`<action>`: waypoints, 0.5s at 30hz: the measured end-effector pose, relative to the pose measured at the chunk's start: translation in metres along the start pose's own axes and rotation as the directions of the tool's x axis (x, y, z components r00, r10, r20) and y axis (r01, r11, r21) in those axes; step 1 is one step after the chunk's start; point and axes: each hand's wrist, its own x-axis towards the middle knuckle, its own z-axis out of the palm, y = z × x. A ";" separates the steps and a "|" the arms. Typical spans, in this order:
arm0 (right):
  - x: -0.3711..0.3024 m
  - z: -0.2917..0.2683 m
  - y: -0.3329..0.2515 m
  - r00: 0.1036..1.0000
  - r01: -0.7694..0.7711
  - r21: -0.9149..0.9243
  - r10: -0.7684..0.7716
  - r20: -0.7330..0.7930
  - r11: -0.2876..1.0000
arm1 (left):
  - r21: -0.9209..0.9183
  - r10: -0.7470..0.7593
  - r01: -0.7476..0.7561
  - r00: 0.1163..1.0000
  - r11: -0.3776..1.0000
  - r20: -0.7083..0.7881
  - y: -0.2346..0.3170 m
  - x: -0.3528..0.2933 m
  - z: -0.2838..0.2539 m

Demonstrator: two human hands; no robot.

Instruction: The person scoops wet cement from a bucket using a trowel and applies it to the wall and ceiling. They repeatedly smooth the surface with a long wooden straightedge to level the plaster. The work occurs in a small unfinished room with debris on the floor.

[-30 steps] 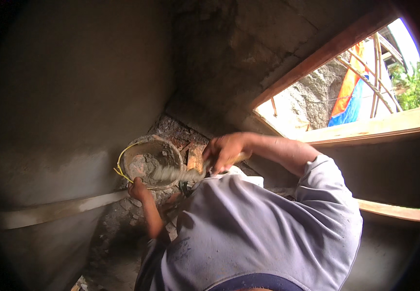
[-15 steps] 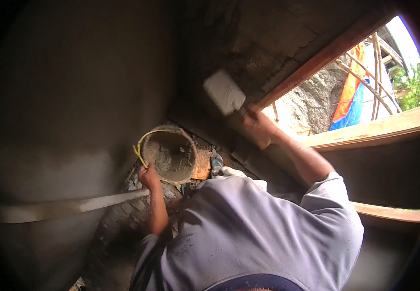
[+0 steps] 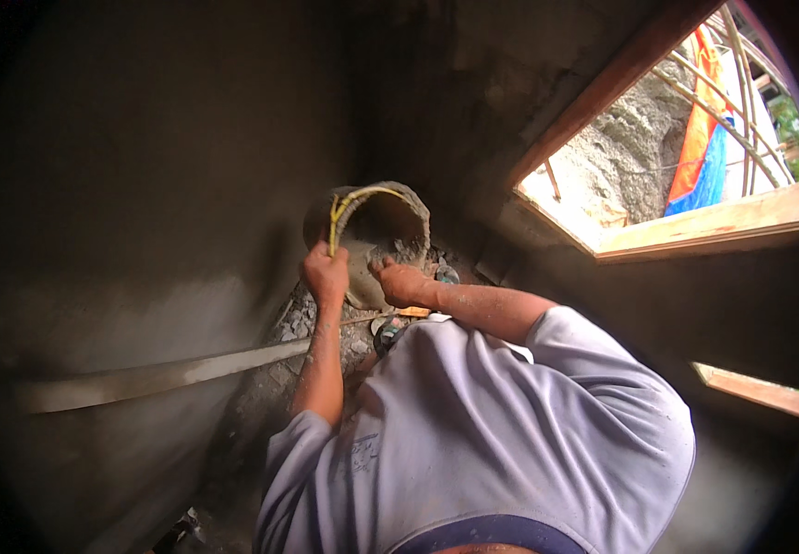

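A mortar-crusted bucket [image 3: 424,223] hangs tilted in front of me, beside the left wall. My left hand [image 3: 326,274] is closed around its yellow handle [image 3: 336,220]. At the bucket's mouth is my right hand [image 3: 402,283], fingers closed on the trowel's grip. The blade is hard to make out against the grey bucket and my fingers. Wet grey mortar [image 3: 407,250] shows inside, close to the right hand's fingertips.
Rubble [image 3: 300,319] covers the floor under the bucket. A pale long bar [image 3: 187,372] runs along the left wall. On the right, a wood-framed window opening [image 3: 709,224] looks out on rock, poles and an orange and blue sheet.
My right hand has brought the trowel from the wall by the window down to the bucket. My left hand has raised and tilted the bucket by its handle.
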 end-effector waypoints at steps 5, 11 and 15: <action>-0.008 -0.043 0.007 0.996 -0.063 -0.051 0.059 -0.072 0.997 | -0.031 -0.045 0.042 0.996 0.999 -0.081 -0.012 0.003 -0.016; -0.002 0.002 0.045 0.998 0.057 -0.100 -0.061 -0.034 0.993 | -0.090 0.076 -0.088 0.988 0.992 -0.131 -0.012 0.005 0.011; -0.011 -0.036 0.041 0.928 -0.082 0.109 0.115 -0.353 0.991 | -0.095 0.083 -0.100 0.983 0.991 -0.162 0.008 -0.005 -0.001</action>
